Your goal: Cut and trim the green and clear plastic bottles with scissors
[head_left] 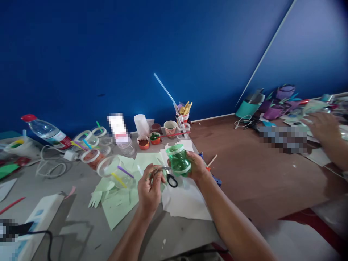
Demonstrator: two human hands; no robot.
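Note:
My right hand [197, 165] is wrapped round the side of a green plastic cup [178, 165], translucent and narrow-waisted, with a pale band near the top and another near the bottom. Close to its left side, my left hand [151, 183] is closed with thumb and fingers pinched. A thin grey tool [166, 168] sticks out from those fingers toward the cup; its kind is unclear. Just beneath the cup shows a black loop handle [172, 180], like that of scissors. White paper [187, 203] and pale green paper sheets [119, 208] lie under and beside my hands.
Paint cups [143, 143], a cup of tools [182, 115] and a bottle with a red cap [49, 132] stand toward the blue wall. Clear cups with straws [111, 168] are at left, near a power strip [40, 217]. Another person's hand [322, 127] is at far right.

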